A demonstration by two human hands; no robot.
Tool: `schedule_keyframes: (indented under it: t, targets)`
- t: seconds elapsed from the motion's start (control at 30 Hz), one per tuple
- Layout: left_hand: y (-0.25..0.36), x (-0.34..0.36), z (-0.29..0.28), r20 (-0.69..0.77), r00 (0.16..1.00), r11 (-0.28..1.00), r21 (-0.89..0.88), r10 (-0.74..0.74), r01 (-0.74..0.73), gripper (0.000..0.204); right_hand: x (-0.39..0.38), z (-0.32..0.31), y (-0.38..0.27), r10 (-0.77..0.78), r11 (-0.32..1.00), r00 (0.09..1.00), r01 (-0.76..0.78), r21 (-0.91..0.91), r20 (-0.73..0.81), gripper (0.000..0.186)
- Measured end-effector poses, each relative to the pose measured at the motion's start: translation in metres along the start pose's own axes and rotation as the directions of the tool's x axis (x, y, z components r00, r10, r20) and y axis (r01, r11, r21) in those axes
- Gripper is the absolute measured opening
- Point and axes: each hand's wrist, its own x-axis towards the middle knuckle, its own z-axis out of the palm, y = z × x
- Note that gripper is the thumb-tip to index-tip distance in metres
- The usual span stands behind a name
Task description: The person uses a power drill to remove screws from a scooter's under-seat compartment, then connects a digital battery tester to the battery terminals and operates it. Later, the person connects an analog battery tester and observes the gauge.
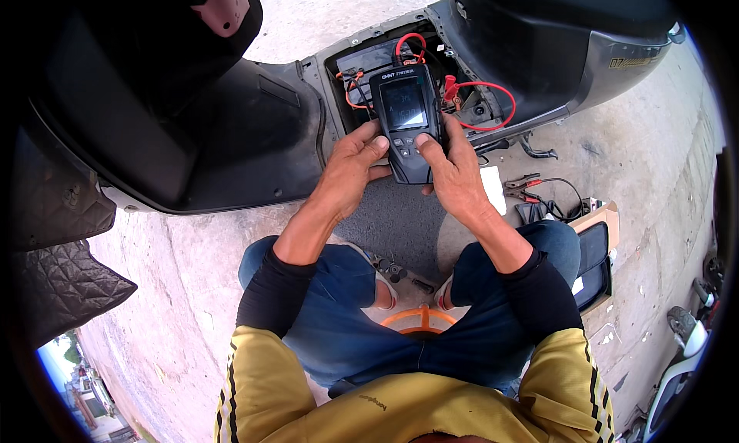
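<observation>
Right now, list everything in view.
Rectangular plastic tester: one, black, centre
Plastic scooter: one, dark grey, top
Cable loops: two, red, above and right
Thin wires: count unclear, orange, tester's left
Metal clamps: two, red-black, right
Flat sheet: one, white, right
Open cardboard box: one, brown, right
Rectangular case: one, black, in box
Quilted cloth: one, grey-brown, left
Curved frame: one, orange, bottom
Curved panel: one, pink, top left
Jeans: one pair, blue, bottom
Shirt: one, yellow, bottom
Sleeves: two, black, forearms
Left grip: one, bare, tester's left
Right grip: one, bare, tester's right
</observation>
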Motion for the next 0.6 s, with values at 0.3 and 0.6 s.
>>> schedule_keyframes:
  t: [0.3, 0.6]
  targets:
    - [0.0012, -0.0012, 0.0009, -0.011, 1.0, 1.0, 0.01, -0.001, 0.001, 0.037, 0.0002, -0.0006, -0.0003, -0.024, 1.0, 1.0, 0.024, -0.003, 0.005, 0.062]
    - [0.0028, -0.0032, 0.0019, -0.01, 1.0, 1.0, -0.016, -0.017, 0.017, 0.035, 0.0, -0.0007, -0.0007, -0.024, 1.0, 1.0, 0.024, -0.003, 0.01, 0.063]
